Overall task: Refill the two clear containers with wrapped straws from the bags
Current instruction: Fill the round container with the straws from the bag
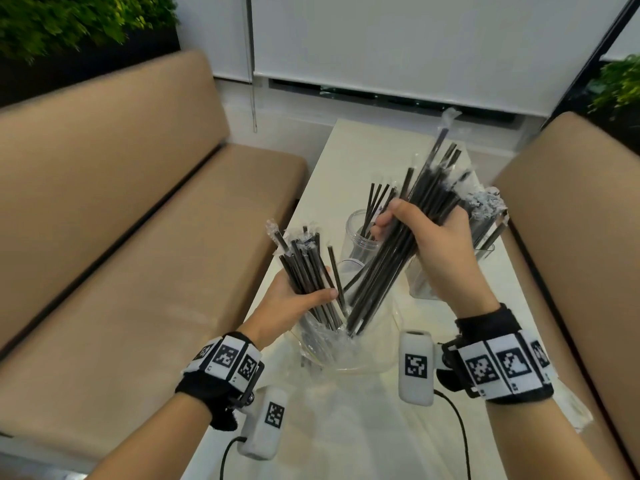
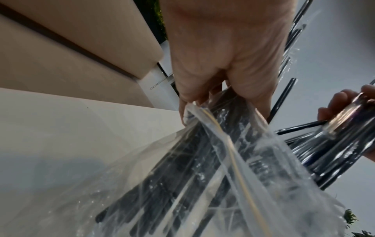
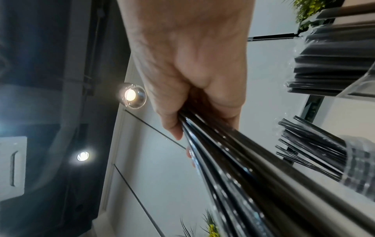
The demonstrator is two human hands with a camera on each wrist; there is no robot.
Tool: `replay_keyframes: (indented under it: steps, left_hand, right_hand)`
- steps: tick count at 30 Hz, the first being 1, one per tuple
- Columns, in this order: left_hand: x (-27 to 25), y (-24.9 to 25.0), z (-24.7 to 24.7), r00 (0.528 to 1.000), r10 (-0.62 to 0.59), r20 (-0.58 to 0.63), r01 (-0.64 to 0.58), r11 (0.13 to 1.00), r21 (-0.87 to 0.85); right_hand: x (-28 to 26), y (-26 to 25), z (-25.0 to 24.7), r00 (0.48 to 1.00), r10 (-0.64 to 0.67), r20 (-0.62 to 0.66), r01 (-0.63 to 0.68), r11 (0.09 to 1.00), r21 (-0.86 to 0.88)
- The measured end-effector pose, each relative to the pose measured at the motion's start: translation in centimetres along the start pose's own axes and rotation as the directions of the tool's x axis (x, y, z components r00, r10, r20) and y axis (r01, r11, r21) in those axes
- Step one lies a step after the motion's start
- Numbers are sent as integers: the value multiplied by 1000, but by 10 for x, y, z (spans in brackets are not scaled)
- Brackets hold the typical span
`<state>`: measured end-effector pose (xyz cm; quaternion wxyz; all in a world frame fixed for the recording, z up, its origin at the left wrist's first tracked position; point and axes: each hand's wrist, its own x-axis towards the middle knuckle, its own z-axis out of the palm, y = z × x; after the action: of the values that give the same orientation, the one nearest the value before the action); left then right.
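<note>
My right hand (image 1: 426,233) grips a thick bundle of black wrapped straws (image 1: 391,258) that slants up to the right. The bundle's lower ends sit in the mouth of a clear plastic bag (image 1: 360,344) on the table. My left hand (image 1: 294,303) grips a smaller bundle of straws (image 1: 304,265) together with the bag's edge (image 2: 194,110). Behind the hands stands a round clear container (image 1: 356,233) with a few straws. A rectangular clear container (image 1: 485,247), packed with several straws, stands at the right, half hidden by my right hand. Both containers show in the right wrist view, the round one (image 3: 359,162) and the rectangular one (image 3: 357,89).
The narrow white table (image 1: 346,150) runs away from me between two tan sofas, one on the left (image 1: 138,237) and one on the right (image 1: 575,237). Green plants (image 1: 69,19) stand behind the sofas. A white blind (image 1: 415,46) hangs at the far end.
</note>
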<state>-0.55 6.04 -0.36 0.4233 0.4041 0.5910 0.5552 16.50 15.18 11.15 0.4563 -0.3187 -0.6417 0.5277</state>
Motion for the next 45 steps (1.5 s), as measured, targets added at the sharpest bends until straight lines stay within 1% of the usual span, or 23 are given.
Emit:
replay_keyframes:
  steps: [3, 5, 8, 11, 13, 14, 16, 17, 18, 21, 23, 25, 29, 35, 37, 40, 45]
  left_hand:
    - [-1, 1, -2, 1000, 4, 6, -5, 1000, 25]
    - [-3, 1, -4, 1000, -3, 5, 3, 1000, 21]
    - [-3, 1, -4, 1000, -17, 6, 17, 1000, 0]
    - [-4, -2, -4, 999, -35, 16, 35, 999, -2]
    - [-5, -4, -5, 998, -57, 23, 57, 998, -14]
    - [-6, -4, -5, 998, -61, 26, 62, 998, -22]
    - [-7, -4, -4, 998, -64, 25, 65, 998, -25]
    - [-8, -4, -5, 998, -64, 23, 65, 998, -25]
    - [-8, -4, -5, 998, -65, 24, 65, 997, -28]
    - [-9, -4, -5, 998, -61, 21, 62, 997, -51]
    - [-9, -5, -4, 998, -55, 11, 56, 996, -76]
    - [-9, -6, -4, 998, -58, 10, 59, 992, -109]
    - [-9, -9, -4, 997, -73, 22, 75, 991, -109]
    - [-8, -12, -5, 995, -100, 18, 102, 986, -134]
    - [-8, -12, -6, 994, -103, 22, 105, 985, -137]
    - [-9, -12, -7, 995, -99, 21, 101, 985, -137]
    - [-9, -14, -9, 995, -100, -17, 97, 990, -106]
  right_hand:
    - [2, -19, -8, 998, 14, -69, -8, 996, 84]
    - [6, -32, -14, 992, -5, -123, 20, 992, 127]
    - [18, -47, -21, 969, -40, -243, 66, 993, 98]
    - [38, -63, -24, 922, -120, -367, 150, 987, 55]
    - [63, -72, -26, 880, -183, -438, 204, 979, 0]
    - [78, -73, -26, 851, -214, -480, 218, 975, -48]
    - [106, -67, -23, 817, -250, -520, 201, 968, -149]
    - [119, -61, -21, 806, -246, -538, 179, 968, -175]
    - [127, -56, -17, 803, -237, -546, 151, 968, -198]
    - [146, -27, -10, 818, -209, -536, 132, 975, -178]
    - [152, -6, -9, 807, -174, -565, 90, 981, -174]
    - [154, 11, -10, 791, -143, -595, 66, 987, -149]
    - [154, 35, -15, 758, -97, -645, 40, 994, -102]
    - [146, 44, -11, 686, -85, -723, -30, 989, -145]
    - [140, 52, -7, 688, -109, -717, -35, 982, -184]
    - [136, 62, -5, 707, -136, -693, -27, 975, -219]
    - [138, 42, -7, 695, -190, -694, 70, 978, -197]
